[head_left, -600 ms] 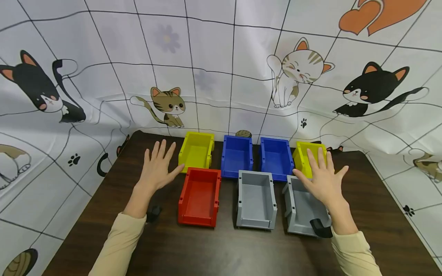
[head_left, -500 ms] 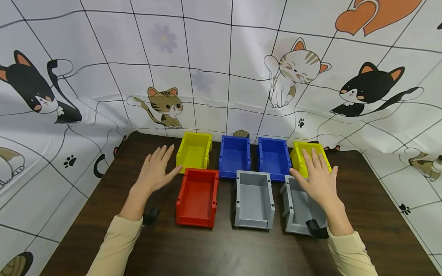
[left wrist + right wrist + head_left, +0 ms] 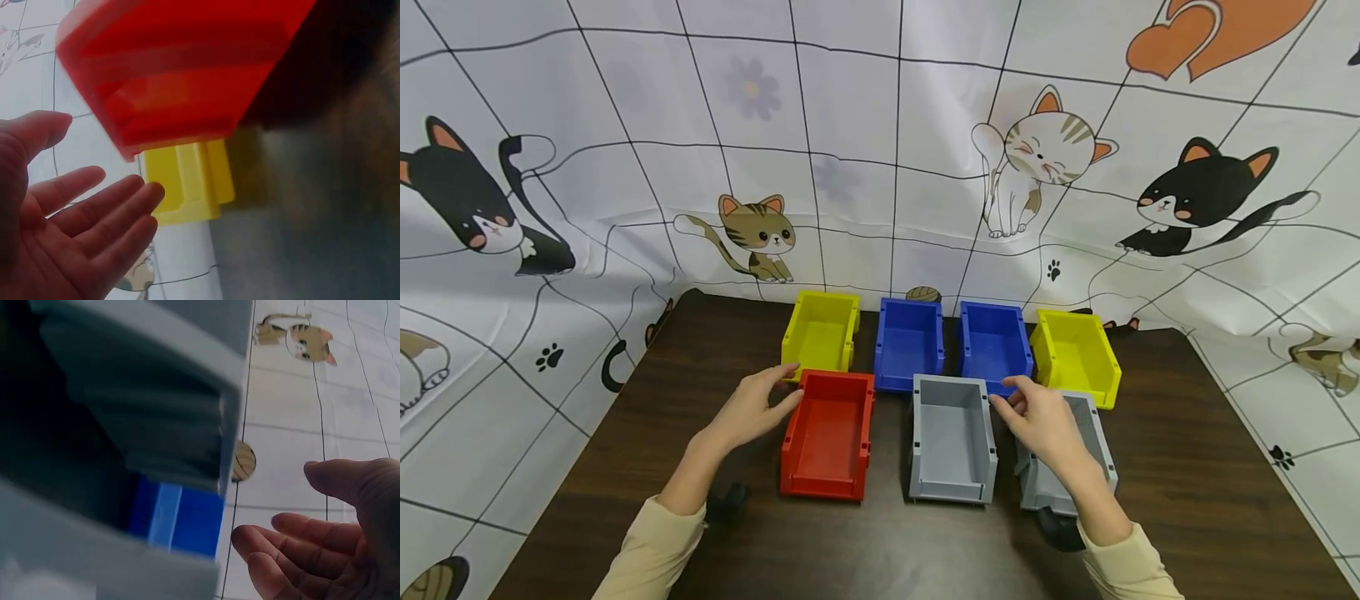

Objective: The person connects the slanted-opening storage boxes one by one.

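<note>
My left hand (image 3: 748, 411) hovers at the left side of the red bin (image 3: 827, 437), thumb and fingers apart, holding nothing. In the left wrist view, its loosely bent fingers (image 3: 106, 215) lie beside the red bin, with the left yellow bin (image 3: 181, 181) beyond. Over the right grey bin (image 3: 1092, 429) is my right hand (image 3: 1047, 425), hiding part of it. Its thumb points at the right edge of the middle grey bin (image 3: 953, 442). The right wrist view shows those fingers (image 3: 287, 550) loosely curved around nothing, with a blue bin (image 3: 187, 515) nearby.
Behind the front bins stand two blue bins (image 3: 910, 346), with the right yellow bin (image 3: 1077, 358) at the row's end. All sit on a dark wooden table (image 3: 880, 554). A white cat-print curtain (image 3: 865, 108) hangs behind and at both sides. Black straps (image 3: 1060, 529) hang near the wrists.
My right hand has moved left and down from before the right yellow bin toward the middle grey bin. My left hand has lowered beside the red bin. The spread fingers of both have bent.
</note>
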The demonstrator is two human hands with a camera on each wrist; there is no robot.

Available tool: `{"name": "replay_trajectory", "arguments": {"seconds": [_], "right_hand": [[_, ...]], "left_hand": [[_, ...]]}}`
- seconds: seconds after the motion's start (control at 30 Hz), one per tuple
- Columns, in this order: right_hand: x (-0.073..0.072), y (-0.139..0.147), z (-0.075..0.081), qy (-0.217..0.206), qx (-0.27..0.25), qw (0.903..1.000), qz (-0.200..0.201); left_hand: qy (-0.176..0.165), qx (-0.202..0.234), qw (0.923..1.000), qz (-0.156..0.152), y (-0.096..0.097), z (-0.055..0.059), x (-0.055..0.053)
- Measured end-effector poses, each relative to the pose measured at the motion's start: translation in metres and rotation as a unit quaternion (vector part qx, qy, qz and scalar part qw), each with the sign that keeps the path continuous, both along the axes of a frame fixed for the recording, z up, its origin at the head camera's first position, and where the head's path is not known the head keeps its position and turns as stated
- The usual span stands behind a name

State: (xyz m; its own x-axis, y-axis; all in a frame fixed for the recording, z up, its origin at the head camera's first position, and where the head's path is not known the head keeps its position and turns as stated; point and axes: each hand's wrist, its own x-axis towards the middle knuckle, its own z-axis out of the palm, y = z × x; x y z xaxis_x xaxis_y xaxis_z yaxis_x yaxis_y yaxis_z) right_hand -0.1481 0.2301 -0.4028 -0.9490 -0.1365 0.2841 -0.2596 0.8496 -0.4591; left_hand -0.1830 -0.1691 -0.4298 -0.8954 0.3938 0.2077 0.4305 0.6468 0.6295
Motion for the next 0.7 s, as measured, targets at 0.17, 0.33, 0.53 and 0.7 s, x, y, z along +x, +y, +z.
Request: {"name": "replay_trajectory", "arguments": {"seconds": [0.17, 0.33, 0.53, 0.7], "right_hand": [[-0.001, -0.01, -0.008, -0.034, -0.006, 0.9994, -0.008], [-0.002, -0.016, -0.011, -0.068, -0.016, 0.9974, -0.016], [-0.005, -0.022, -0.014, -0.099, -0.015, 0.9948, -0.02], [-0.006, -0.025, -0.015, -0.114, -0.036, 0.9925, -0.025]], "left_hand": [[-0.002, 0.044, 0.9987, -0.025, 0.0, -0.009, 0.003], [-0.003, 0.066, 0.9972, -0.035, -0.001, -0.017, 0.004], [-0.027, 0.1, 0.9941, -0.032, -0.002, -0.024, 0.006], [-0.047, 0.133, 0.9895, -0.028, -0.001, -0.028, 0.007]]}}
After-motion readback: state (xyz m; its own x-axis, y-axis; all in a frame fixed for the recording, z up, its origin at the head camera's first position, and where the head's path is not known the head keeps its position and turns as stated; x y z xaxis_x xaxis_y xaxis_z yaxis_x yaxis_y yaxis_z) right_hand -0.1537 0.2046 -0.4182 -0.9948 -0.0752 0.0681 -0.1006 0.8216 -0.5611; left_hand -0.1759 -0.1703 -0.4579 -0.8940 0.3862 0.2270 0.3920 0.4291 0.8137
